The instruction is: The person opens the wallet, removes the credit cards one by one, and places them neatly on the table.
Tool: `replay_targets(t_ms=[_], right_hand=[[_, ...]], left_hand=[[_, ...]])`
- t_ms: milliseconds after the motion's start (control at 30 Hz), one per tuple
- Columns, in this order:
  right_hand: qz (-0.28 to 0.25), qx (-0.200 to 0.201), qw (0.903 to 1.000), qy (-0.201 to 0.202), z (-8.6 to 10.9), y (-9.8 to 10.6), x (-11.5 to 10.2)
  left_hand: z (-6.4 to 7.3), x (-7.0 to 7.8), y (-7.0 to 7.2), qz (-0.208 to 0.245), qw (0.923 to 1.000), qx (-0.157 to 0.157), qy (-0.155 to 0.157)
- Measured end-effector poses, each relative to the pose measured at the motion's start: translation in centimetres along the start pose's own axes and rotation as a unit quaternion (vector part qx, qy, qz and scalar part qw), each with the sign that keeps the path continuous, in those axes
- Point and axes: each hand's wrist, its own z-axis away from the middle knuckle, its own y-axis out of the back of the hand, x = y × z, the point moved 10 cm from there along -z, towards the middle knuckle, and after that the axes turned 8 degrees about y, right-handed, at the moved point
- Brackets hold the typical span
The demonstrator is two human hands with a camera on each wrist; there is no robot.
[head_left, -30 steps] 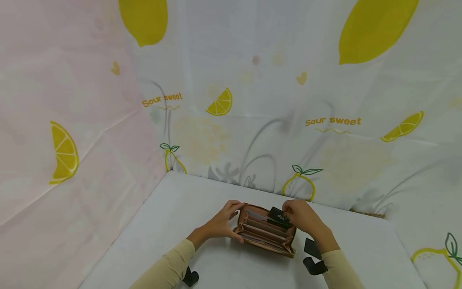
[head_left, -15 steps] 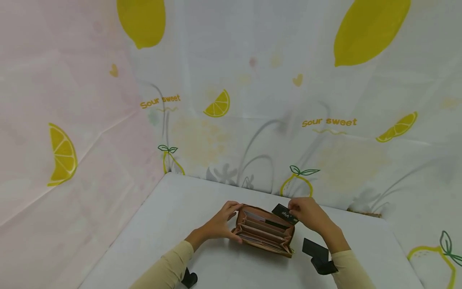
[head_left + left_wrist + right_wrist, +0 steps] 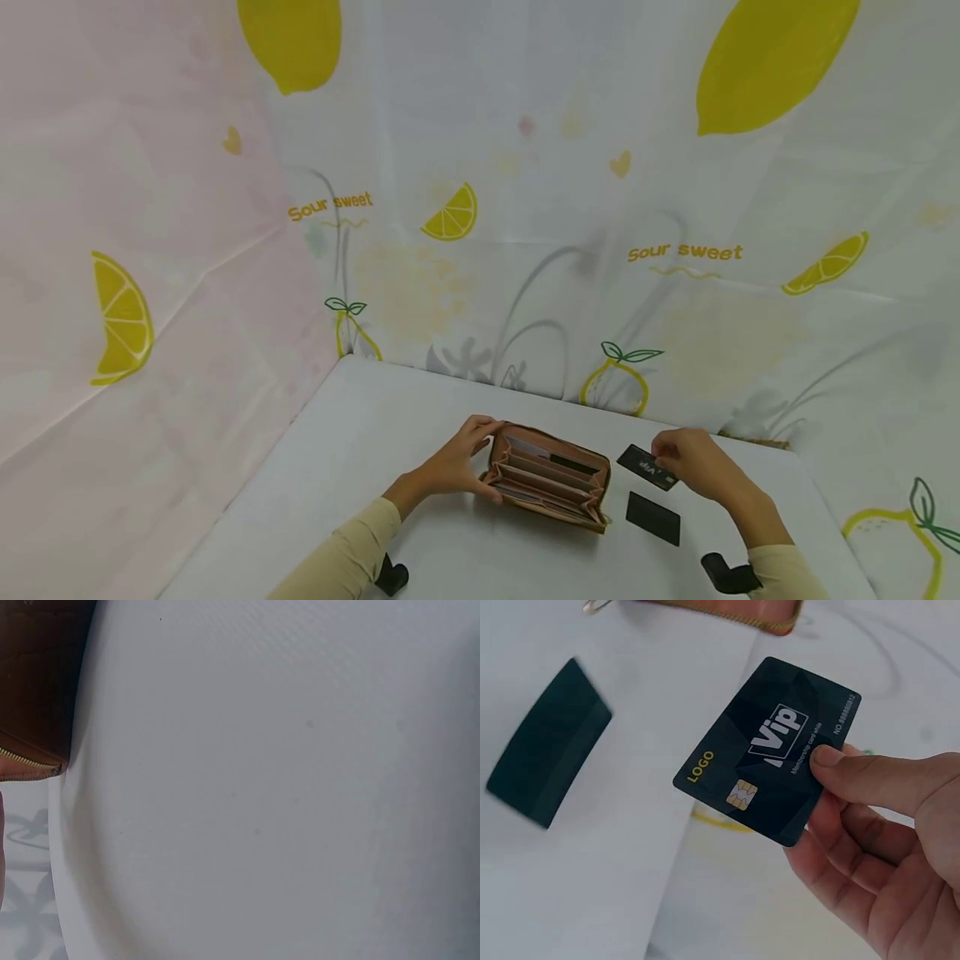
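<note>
A brown zip-around wallet [image 3: 551, 477] lies unzipped and spread on the white table, its pleated compartments facing up. My left hand [image 3: 453, 462] grips its left end, thumb at the near edge and fingers at the far edge. Inside the back compartment a dark card edge and pale slips show. To the right of the wallet, my right hand [image 3: 693, 462] pinches a black VIP membership card [image 3: 761, 746] between thumb and fingers; its gold chip and printing face up. Another dark card [image 3: 653, 518] lies flat on the table just nearer than the held one.
The white table [image 3: 360, 417] backs onto a lemon-printed cloth wall [image 3: 517, 292], with a pinkish cloth [image 3: 187, 350] at the left. Black wrist-camera mounts sit at both sleeves. In the left wrist view, a wallet corner [image 3: 34, 697] shows at the upper left.
My right hand has drawn the VIP card out of the wallet's back compartment and carried it right, beyond the wallet's right end. The left hand keeps its grip on the wallet.
</note>
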Motion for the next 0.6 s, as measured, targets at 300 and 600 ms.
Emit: replay_targets(t_ms=[300,600], right_hand=[[-0.035,-0.067,0.9969,-0.023,3.9,-1.6,3.6],[-0.105,-0.128,0.9828,-0.081,7.2,-3.4,6.9]], left_hand=[[-0.1,0.2,0.4,0.007,1.0000,-0.001,-0.005],[-0.3,0.7,0.7,-0.003,0.9999,0.000,-0.013]])
